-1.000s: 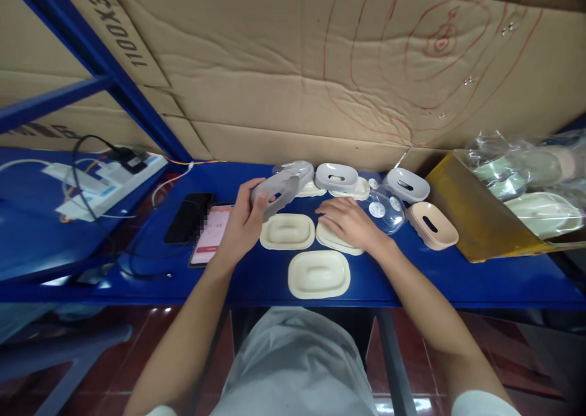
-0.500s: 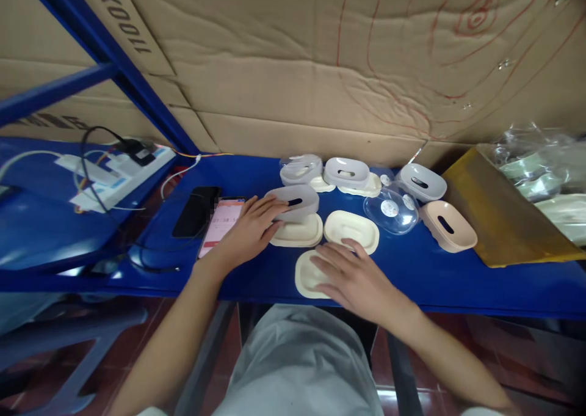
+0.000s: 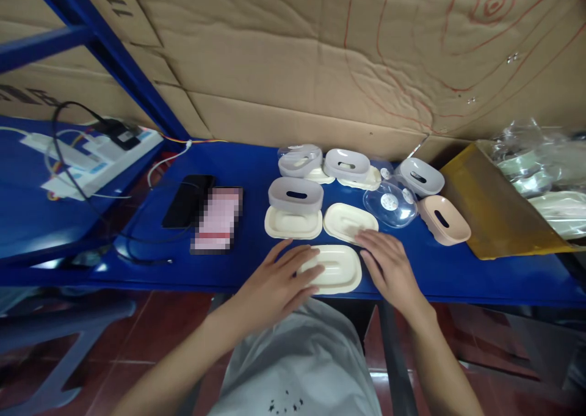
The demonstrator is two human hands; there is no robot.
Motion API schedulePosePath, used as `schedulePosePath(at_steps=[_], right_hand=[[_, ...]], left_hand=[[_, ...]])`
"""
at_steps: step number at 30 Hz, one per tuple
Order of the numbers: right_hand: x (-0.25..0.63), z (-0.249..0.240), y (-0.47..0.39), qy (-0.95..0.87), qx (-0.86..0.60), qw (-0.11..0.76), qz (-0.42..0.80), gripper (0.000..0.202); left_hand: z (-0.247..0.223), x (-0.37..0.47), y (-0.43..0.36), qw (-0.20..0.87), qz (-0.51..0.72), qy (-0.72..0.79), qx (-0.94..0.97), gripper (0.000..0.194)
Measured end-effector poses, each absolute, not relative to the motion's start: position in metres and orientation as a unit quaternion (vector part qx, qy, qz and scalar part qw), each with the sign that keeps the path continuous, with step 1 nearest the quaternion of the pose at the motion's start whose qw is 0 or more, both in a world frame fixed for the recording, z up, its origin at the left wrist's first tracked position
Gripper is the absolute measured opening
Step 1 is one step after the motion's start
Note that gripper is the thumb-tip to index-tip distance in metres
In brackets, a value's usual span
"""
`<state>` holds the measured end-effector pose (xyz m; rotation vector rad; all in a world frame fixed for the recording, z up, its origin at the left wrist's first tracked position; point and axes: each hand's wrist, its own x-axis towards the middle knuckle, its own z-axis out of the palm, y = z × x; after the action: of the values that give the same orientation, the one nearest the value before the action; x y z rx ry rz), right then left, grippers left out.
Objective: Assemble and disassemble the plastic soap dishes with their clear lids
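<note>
Three cream oval trays lie near the front of the blue table. Over the left end of the front tray [image 3: 339, 269] rest the spread fingers of my left hand [image 3: 286, 277]. My right hand [image 3: 389, 266] is open, its fingertips at the lower right edge of the right cream tray [image 3: 348, 220]. The left cream tray [image 3: 293, 225] has a grey slotted dish [image 3: 296, 203] leaning over its back edge. Neither hand grips anything.
Behind stand grey dishes [image 3: 347, 156] [image 3: 300, 165] and a clear lid [image 3: 400, 211]. To the right are another grey dish [image 3: 425, 181], a peach dish [image 3: 451, 233] and a yellow-brown box [image 3: 485, 220]. Phones [image 3: 187, 202] and a power strip [image 3: 101, 171] lie left.
My left hand has moved from the grey dish down to the front tray. My right hand has left that tray and shifted right, to the right cream tray's edge.
</note>
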<state>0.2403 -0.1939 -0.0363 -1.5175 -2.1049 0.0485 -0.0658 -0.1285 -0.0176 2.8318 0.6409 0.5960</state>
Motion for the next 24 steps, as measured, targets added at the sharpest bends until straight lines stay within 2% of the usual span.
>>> schedulePosePath(at_steps=[4,9,15,20,24], right_hand=[[0.251,-0.04,-0.166,-0.772,-0.588,0.243,-0.008,0.038],[0.252,-0.045,-0.157,-0.783,-0.59,0.199,0.014,0.046],[0.242,-0.04,-0.204,-0.796,-0.561,0.229,0.0,0.044],[0.217,-0.037,-0.234,-0.857,-0.49,0.154,0.025,0.038],[0.21,-0.042,-0.23,-0.847,-0.504,0.171,0.015,0.029]], left_hand=[[-0.031,-0.074,-0.099,0.047,0.215,0.336,0.916,0.032],[-0.035,-0.075,-0.069,0.054,0.156,0.37,0.914,0.041],[-0.036,-0.085,-0.082,0.033,0.141,0.408,0.901,0.044],[-0.035,-0.102,-0.098,0.018,0.148,0.411,0.899,0.045],[-0.034,-0.104,-0.102,0.003,0.129,0.432,0.893,0.041]])
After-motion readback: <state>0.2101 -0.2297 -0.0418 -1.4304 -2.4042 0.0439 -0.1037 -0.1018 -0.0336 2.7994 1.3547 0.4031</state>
